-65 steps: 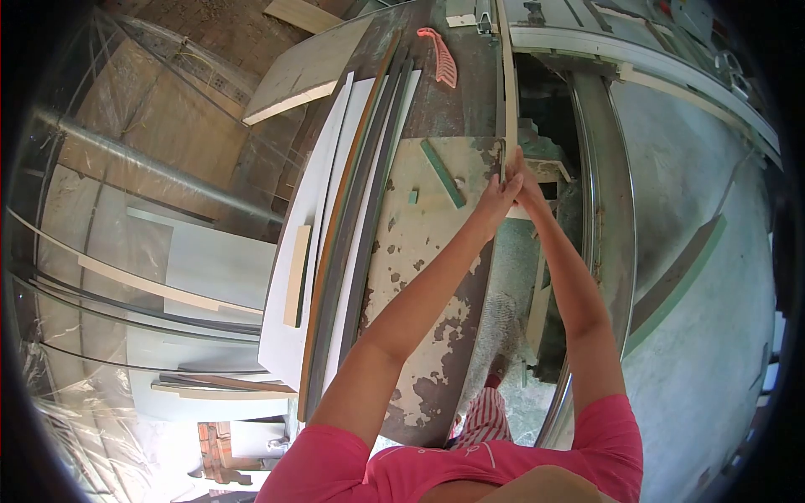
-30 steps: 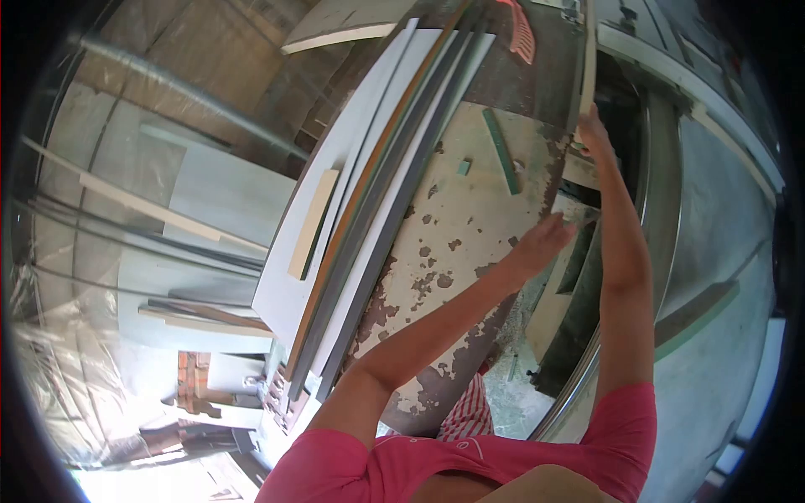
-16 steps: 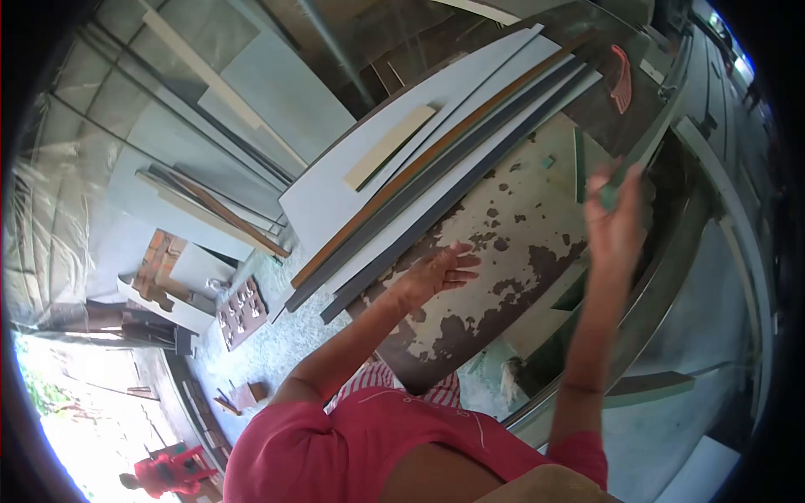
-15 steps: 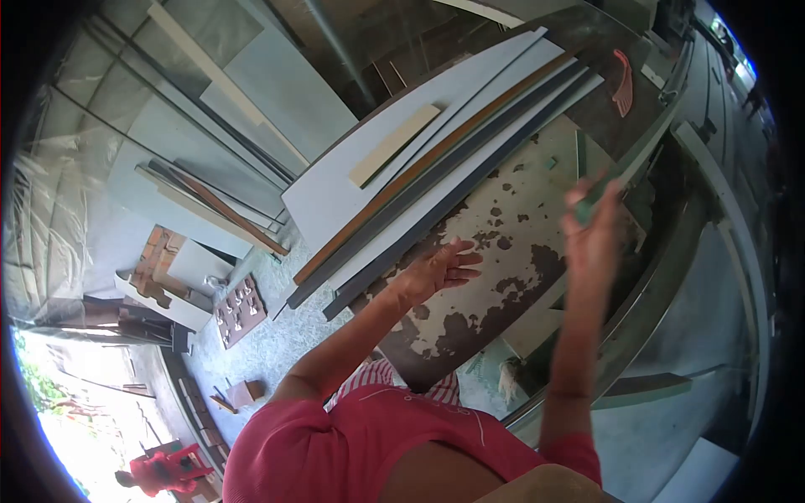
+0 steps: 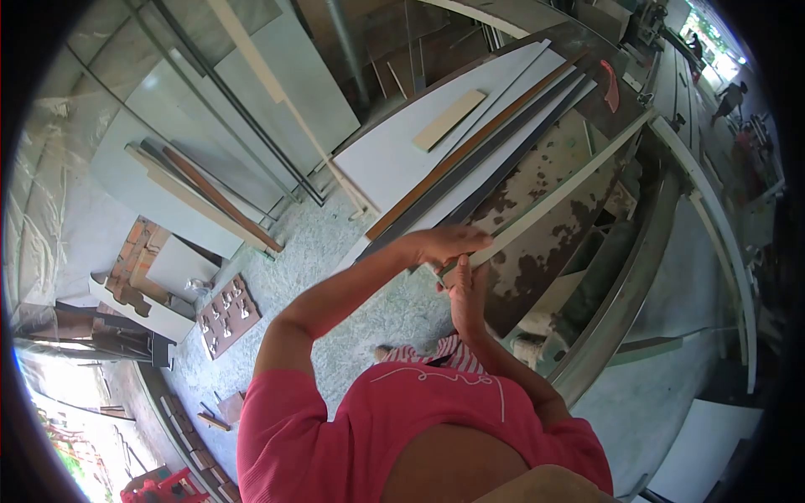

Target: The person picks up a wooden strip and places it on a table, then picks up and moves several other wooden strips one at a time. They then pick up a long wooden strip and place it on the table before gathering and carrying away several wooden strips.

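Note:
A long, narrow pale strip [image 5: 570, 183] slants from the far right of the bench down to my hands. My left hand [image 5: 449, 244] is closed over the strip close to its near end, fingers across the top. Just below, my right hand [image 5: 466, 293] grips that end with the thumb up against it. Whether the small green piece is still in my right hand, I cannot make out. Under both hands is the worn brown bench top [image 5: 528, 268] with patchy pale paint.
White, grey and brown strips [image 5: 470, 159] lie along the bench, with a short beige board [image 5: 449, 120] on them. A red handsaw [image 5: 610, 86] rests at the far end. Panels [image 5: 285, 84] lean at the left, and a hardware-covered board [image 5: 229, 317] is on the floor.
My right hand has come down and left from over the bench to meet my left hand. The pale strip is now held between them. My view has shifted.

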